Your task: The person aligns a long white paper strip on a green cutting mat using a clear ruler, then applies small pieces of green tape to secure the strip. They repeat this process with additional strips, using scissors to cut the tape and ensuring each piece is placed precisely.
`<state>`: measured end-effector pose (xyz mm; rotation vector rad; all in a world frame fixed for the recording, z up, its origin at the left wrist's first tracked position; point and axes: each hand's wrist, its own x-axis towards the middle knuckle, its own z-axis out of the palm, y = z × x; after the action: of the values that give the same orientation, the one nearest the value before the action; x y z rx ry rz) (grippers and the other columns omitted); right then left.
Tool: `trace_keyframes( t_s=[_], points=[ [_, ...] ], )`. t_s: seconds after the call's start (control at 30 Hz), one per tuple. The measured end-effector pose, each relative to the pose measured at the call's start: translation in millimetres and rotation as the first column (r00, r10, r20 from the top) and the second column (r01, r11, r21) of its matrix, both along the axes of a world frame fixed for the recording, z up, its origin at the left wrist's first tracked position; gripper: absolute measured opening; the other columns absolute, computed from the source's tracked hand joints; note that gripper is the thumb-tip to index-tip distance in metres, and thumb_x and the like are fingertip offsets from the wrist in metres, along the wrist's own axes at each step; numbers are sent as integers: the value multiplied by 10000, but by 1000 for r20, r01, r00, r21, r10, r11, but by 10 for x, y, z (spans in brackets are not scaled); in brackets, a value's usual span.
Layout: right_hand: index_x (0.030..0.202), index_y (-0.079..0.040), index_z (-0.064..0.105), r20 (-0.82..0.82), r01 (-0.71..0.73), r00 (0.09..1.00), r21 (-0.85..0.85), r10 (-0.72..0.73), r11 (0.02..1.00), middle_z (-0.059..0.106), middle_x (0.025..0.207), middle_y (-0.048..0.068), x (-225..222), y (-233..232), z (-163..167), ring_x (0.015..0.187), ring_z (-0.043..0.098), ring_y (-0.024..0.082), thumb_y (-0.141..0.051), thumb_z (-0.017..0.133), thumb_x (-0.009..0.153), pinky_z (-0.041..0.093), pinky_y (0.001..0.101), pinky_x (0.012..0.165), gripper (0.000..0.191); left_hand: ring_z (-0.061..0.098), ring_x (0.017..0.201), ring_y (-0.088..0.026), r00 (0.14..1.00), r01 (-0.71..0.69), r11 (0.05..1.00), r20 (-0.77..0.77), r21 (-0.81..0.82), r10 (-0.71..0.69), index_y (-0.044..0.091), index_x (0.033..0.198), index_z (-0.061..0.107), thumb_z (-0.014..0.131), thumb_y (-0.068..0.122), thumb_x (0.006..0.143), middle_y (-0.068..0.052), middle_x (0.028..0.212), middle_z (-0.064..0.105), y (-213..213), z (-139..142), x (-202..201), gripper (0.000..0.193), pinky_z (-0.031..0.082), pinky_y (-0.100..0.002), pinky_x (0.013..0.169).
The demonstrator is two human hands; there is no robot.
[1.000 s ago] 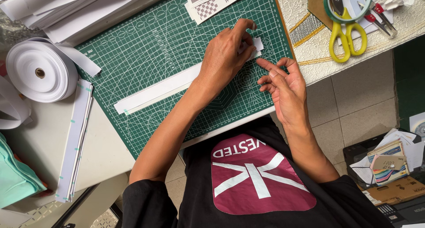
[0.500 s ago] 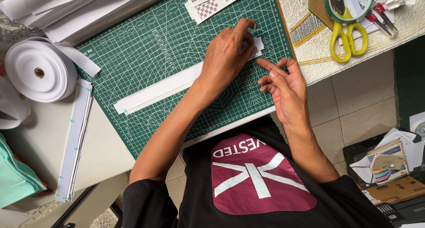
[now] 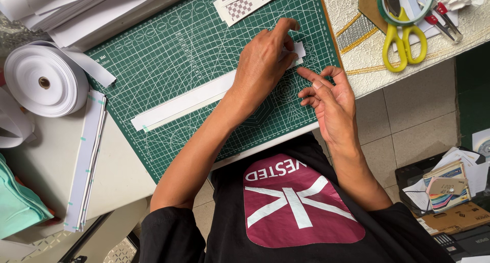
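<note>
Fingers of the left hand press flat on the white paper strip, pinching its end; right hand hovers just beside, fingers loosely curled, holding nothing. Strip lies diagonally across the green cutting mat. Yellow-handled scissors sit off the mat's right edge, white tape roll off its left.
</note>
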<state>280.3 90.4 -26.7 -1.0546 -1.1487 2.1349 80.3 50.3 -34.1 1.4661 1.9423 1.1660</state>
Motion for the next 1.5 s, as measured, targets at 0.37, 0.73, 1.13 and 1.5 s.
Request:
trace_keyframes(
  t_s=[0.37, 0.73, 1.13, 1.5],
  points=[
    [1216, -73, 437, -6, 12, 1000, -33, -13, 999, 598, 1395, 358, 72, 30, -32, 923, 706, 181, -82, 564, 1069, 583, 259, 807, 195, 761, 847, -236, 1000, -24, 1000, -4, 8, 24, 106, 1264, 532, 782, -3, 827, -78, 907, 762, 44, -14, 20, 515, 626, -358, 700],
    [1302, 31, 666, 599, -581, 790, 800, -130, 151, 644, 1334, 160, -73, 129, 294, 1217, 664, 321, 2, 690, 984, 571, 399, 1031, 321, 765, 818, -243, 999, -18, 999, 30, 27, 18, 94, 1238, 538, 795, 2, 828, -88, 903, 765, 64, -65, 6, 492, 627, -359, 680],
    [1305, -38, 694, 711, -713, 700, 701, -68, -14, 573, 1233, 135, -203, 263, 355, 1001, 575, 257, -18, 721, 850, 538, 403, 906, 456, 733, 793, -242, 999, -23, 997, 28, 73, 21, 94, 1225, 511, 806, 14, 815, -52, 845, 741, 49, -33, -4, 511, 574, -372, 637],
    [1316, -50, 695, 718, -720, 692, 693, -70, -9, 557, 1251, 142, -212, 258, 318, 1029, 563, 269, 15, 706, 851, 547, 388, 900, 470, 720, 755, -222, 998, -39, 997, 41, 66, 36, 110, 1220, 515, 819, 10, 791, -26, 792, 714, 66, -61, 5, 535, 563, -366, 615]
  ],
)
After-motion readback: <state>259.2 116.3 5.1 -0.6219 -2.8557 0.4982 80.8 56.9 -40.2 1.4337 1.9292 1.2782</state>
